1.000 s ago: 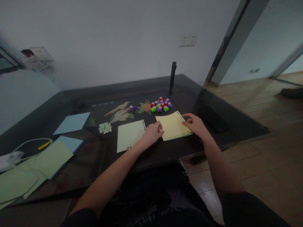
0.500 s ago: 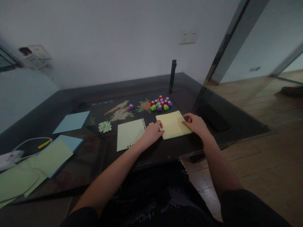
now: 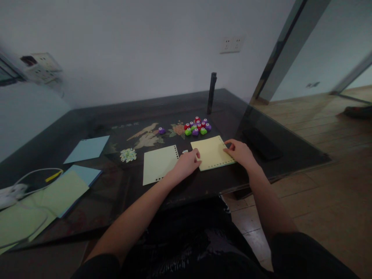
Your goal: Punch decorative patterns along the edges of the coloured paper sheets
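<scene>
1. The yellow sheet (image 3: 211, 152) lies flat near the bench's (image 3: 87, 217) front edge, right of its middle. Small holes run along the sheet's near edge and right edge; its middle is plain.
2. The left hand (image 3: 186, 162) rests on the sheet's left edge, fingers curled together and pressing down rather than pinching. The right hand (image 3: 240, 151) lies on the right edge, fingers loosely together on the paper; neither hand holds a punch.
3. A green sheet (image 3: 159, 164) just left of it also shows holes, along its right side and near corner. A heap of confetti (image 3: 128, 155) sits further left. So punching appears well begun on both sheets, with long stretches of edge unpunched.
4. The punches (image 3: 197, 126) cluster just behind the yellow sheet, one purple punch (image 3: 161, 131) apart to the left. Unused-looking sheets, the blue sheet (image 3: 86, 149) and a paper stack (image 3: 62, 192), lie toward the left edge beside a cable (image 3: 31, 176).
5. Room: the yellow sheet's near edge is close to the front edge, leaving little margin there. Bare bench lies to the right, up to a dark slab (image 3: 261, 143). A black post (image 3: 212, 93) stands behind the punches.
</scene>
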`<act>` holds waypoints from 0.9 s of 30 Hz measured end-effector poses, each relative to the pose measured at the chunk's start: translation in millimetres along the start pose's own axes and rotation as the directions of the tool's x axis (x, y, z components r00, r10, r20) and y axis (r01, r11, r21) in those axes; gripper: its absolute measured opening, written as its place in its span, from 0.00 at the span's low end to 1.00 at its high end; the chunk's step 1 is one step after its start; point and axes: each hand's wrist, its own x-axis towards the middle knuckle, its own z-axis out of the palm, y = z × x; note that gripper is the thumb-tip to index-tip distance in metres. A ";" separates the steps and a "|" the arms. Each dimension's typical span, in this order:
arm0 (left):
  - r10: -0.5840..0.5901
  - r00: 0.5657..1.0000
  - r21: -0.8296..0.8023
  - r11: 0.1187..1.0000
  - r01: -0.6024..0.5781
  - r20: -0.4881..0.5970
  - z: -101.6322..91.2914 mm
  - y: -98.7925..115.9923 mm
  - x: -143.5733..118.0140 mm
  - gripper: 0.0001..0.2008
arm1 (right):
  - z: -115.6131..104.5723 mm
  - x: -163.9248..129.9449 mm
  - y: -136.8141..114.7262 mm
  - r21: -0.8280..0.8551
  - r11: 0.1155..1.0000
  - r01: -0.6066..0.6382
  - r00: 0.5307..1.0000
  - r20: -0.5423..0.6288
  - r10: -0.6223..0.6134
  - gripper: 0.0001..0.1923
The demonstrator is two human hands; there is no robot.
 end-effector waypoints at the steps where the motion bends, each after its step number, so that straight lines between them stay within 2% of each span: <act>1: -0.001 1.000 -0.002 1.000 0.001 0.001 0.0 -0.1 0.1 0.05 | 0.3 0.0 0.2 0.001 1.000 0.003 1.000 -0.003 -0.003 0.13; 6: -0.002 1.000 -0.018 1.000 0.002 -0.002 -1.2 1.8 -1.4 0.04 | 3.1 1.3 3.8 0.015 1.000 0.019 0.999 -0.031 -0.018 0.13; 9: 0.008 1.000 -0.042 0.999 -0.008 -0.010 -9.0 6.5 -5.0 0.05 | 3.3 2.7 5.2 0.070 0.997 0.033 0.996 -0.087 -0.027 0.13; 12: 0.037 0.999 -0.105 0.994 -0.039 -0.027 -26.4 10.2 -9.2 0.05 | 2.0 4.2 4.0 0.128 0.988 0.082 0.984 -0.168 -0.060 0.13; 15: 0.065 0.994 -0.166 0.983 -0.079 -0.091 -52.0 1.0 -13.4 0.06 | 0.2 5.9 -0.6 0.162 0.978 0.131 0.977 -0.187 -0.100 0.15; 18: 0.025 0.983 -0.147 0.988 -0.052 -0.180 -79.5 -30.1 -19.1 0.06 | -1.8 8.0 -10.7 0.212 0.962 0.173 0.973 -0.186 -0.134 0.17; 21: -0.055 0.972 -0.078 0.996 0.038 -0.230 -100.8 -75.5 -27.7 0.06 | -3.6 9.5 -31.2 0.283 0.931 0.231 0.966 -0.178 -0.186 0.16; 23: -0.131 0.960 0.009 0.990 0.138 -0.248 -109.2 -104.3 -34.3 0.06 | -3.0 11.0 -52.5 0.329 0.899 0.288 0.957 -0.145 -0.253 0.14; 25: -0.153 0.957 0.064 0.983 0.173 -0.247 -112.4 -126.5 -40.4 0.06 | 1.1 14.7 -78.8 0.353 0.863 0.361 0.933 -0.123 -0.339 0.11; 27: -0.163 0.957 0.081 0.979 0.187 -0.241 -111.2 -140.3 -45.2 0.07 | 10.5 22.0 -106.9 0.337 0.820 0.462 0.879 -0.050 -0.475 0.08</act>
